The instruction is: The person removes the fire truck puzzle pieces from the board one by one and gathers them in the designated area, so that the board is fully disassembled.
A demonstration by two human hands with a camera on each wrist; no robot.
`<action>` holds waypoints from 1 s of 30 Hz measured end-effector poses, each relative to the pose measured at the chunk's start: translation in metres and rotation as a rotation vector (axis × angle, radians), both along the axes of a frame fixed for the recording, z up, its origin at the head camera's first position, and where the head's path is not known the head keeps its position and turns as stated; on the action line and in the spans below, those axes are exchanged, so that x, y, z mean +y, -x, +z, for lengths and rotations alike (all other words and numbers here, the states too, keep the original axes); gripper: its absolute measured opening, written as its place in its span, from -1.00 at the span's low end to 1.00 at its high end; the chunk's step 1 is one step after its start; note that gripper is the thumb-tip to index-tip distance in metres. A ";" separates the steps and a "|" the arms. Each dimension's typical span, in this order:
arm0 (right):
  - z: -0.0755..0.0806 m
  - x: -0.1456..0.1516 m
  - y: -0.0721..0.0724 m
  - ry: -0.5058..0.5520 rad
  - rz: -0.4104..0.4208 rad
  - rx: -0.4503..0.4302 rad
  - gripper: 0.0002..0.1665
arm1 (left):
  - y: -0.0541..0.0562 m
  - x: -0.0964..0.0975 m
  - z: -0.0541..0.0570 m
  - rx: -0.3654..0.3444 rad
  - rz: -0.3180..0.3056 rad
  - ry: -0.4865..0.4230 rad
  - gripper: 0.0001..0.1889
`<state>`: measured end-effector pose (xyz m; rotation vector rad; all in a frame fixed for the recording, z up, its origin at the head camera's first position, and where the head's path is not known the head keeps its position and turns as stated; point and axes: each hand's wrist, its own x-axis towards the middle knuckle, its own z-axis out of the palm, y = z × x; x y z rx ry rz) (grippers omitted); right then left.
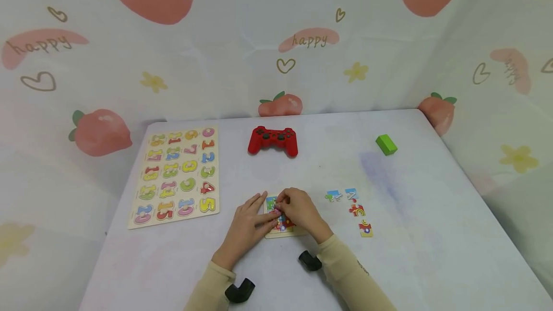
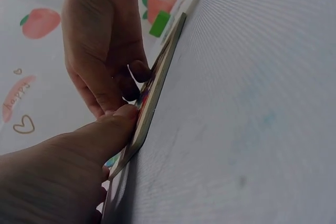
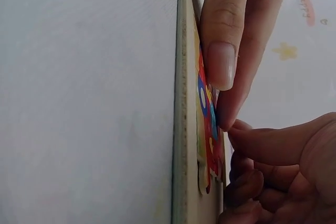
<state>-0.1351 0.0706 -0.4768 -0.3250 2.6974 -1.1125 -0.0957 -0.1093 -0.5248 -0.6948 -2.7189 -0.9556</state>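
A small wooden jigsaw board (image 1: 273, 235) with colorful pieces in it lies on the table between both hands. My left hand (image 1: 247, 227) rests at its left edge with fingers extended, the thumb (image 3: 220, 66) lying across the printed pieces. From the right, my right hand (image 1: 302, 211) reaches over the board with fingers curled, thumb and fingertips together at its surface on a jigsaw piece, mostly hidden by the fingers. Loose jigsaw pieces lie to the right: a blue and green one (image 1: 333, 196), a blue one (image 1: 352, 194), a red one (image 1: 356, 209) and a yellow and red one (image 1: 366, 228).
A wooden number puzzle board (image 1: 210, 213) lies at the left. Behind the hands is a red game controller (image 1: 273, 141), and a green block (image 1: 386, 144) sits at the back right. A printed cloth backdrop (image 1: 224, 52) rises behind the table.
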 end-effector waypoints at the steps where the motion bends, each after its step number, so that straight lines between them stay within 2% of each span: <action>1: 0.000 0.000 0.000 0.006 -0.003 -0.003 -0.93 | 0.000 0.000 0.000 0.003 0.002 -0.006 -0.75; 6: -0.001 -0.002 -0.001 0.034 -0.057 -0.030 -0.92 | -0.001 0.000 0.001 0.003 0.010 -0.011 -0.76; 11: 0.003 0.000 0.000 0.110 -0.161 -0.131 -0.91 | -0.001 0.000 0.001 -0.027 0.018 0.005 -0.76; 15: 0.007 0.008 0.001 0.133 -0.204 -0.158 -0.91 | -0.001 0.000 0.000 -0.036 0.027 0.012 -0.76; 24: 0.009 0.046 0.003 0.059 -0.310 -0.134 -0.91 | 0.000 0.001 -0.001 -0.049 0.024 0.015 -0.76; 30: 0.009 0.077 0.001 0.004 -0.334 -0.124 -0.91 | 0.001 0.002 -0.003 -0.038 0.045 0.067 -0.57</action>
